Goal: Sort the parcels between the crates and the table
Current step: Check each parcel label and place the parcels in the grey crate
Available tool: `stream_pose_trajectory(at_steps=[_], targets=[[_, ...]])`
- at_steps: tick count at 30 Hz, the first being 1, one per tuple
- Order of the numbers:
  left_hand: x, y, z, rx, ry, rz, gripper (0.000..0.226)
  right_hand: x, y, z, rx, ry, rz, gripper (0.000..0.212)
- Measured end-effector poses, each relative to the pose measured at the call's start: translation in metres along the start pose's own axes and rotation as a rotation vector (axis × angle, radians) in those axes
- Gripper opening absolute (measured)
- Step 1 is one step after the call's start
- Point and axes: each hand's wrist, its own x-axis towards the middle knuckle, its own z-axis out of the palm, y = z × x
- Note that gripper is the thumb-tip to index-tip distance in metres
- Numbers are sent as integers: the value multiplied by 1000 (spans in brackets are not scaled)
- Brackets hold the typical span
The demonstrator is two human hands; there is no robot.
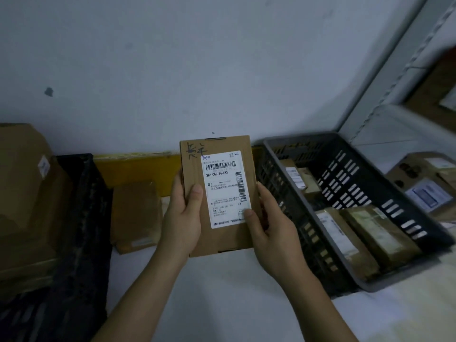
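Gripped by left hand (181,218) and right hand (269,230), labelled cardboard parcel (218,193) was upright beside grey crate (345,174).

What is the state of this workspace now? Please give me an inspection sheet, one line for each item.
Surface: white table, bare in front of the person.
Job's things: flat cardboard parcel held up, label facing the camera; grey crate at right with several parcels inside; black crate at left.
Clutter: brown parcel lying on the table; big cardboard box at far left.
Grippers: left hand and right hand grip the parcel's sides.
Cables: nothing seen.
Surroundings: pale wall; metal shelf at right.
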Motion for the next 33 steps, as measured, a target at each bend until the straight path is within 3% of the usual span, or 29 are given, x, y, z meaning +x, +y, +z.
stream_pose_trajectory(at_steps=[5,10,16,19,24,29,33], targets=[[-5,9,64,-23,-50,21,41,9,21,-68,-127,82,47,58],[-12,14,140,12,-157,14,47,35,51,-154,-54,15,150,46],[-11,12,237,211,-261,-3,63,91,125,-249,-172,-127,122,82],[-8,-2,265,452,-167,31,65,109,165,-282,-255,-196,100,84],[-14,-34,280,816,-102,87,65,113,214,-281,-357,-485,104,94],[-29,-48,289,983,-124,110,61,117,242,-253,-484,-679,82,103],[-34,-55,291,1095,-150,91,70,121,241,-248,-638,-769,-64,87]])
